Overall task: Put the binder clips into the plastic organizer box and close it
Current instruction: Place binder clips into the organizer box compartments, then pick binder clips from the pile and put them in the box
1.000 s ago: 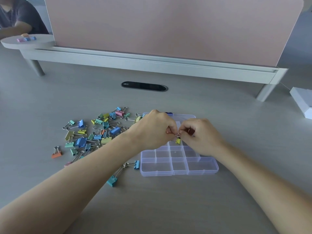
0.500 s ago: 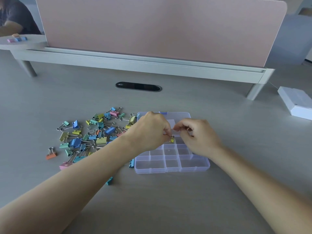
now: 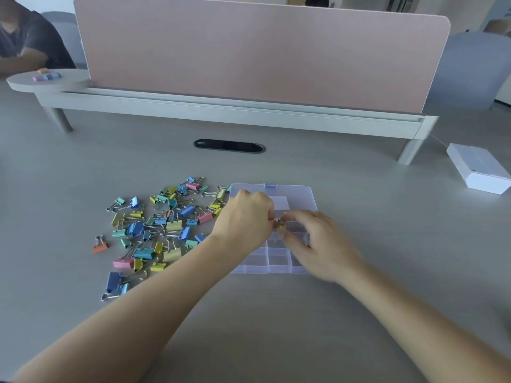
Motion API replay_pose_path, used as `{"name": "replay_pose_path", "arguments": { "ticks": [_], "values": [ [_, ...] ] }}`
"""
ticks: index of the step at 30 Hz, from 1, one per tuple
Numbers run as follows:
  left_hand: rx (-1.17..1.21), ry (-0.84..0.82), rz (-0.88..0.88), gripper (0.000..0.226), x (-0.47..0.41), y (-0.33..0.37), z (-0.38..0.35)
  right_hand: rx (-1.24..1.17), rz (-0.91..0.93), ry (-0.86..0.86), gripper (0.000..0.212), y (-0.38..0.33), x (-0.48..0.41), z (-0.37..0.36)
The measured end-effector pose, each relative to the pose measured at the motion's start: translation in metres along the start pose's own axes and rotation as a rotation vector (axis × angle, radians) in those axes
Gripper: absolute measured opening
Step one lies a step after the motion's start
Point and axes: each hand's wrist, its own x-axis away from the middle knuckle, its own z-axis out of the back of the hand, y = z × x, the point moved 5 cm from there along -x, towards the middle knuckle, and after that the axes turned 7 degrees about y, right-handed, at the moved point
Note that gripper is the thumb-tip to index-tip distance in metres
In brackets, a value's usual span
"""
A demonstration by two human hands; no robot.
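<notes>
Left grip [image 3: 246, 217] pinching yellow clip [image 3: 281, 224] over organizer box [image 3: 277, 260], right grip [image 3: 320, 244] unclear, clip pile [image 3: 173, 225] left

My only camera rides on my head, wide-angled, facing forward and down. It looks closely at my fingers [image 3: 301, 217] from behind and above, with the table [image 3: 276, 327] around them and the pink divider [image 3: 249, 51] beyond.
</notes>
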Motion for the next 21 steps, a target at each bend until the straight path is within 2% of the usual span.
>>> {"name": "replay_pose_path", "arguments": {
  "ticks": [5, 10, 15, 18, 21],
  "values": [
    [0.062, 0.059, 0.022, 0.013, 0.011, 0.002, -0.001, -0.026, 0.033, 0.039, 0.027, -0.004, 0.003, 0.003],
    [0.289, 0.087, 0.118, 0.008, 0.022, -0.004, 0.006, 0.010, 0.044, 0.082, 0.023, -0.012, 0.012, 0.008],
    [0.326, 0.080, 0.055, 0.010, 0.035, -0.003, 0.006, -0.077, -0.035, -0.043, 0.028, -0.013, 0.023, 0.010],
    [0.309, 0.061, -0.162, 0.020, 0.043, 0.000, 0.010, -0.010, -0.029, -0.171, 0.055, -0.011, 0.034, 0.005],
    [0.336, 0.032, -0.241, 0.029, 0.058, -0.002, 0.016, 0.156, 0.008, -0.233, 0.084, -0.016, 0.048, 0.002]
  ]
}}
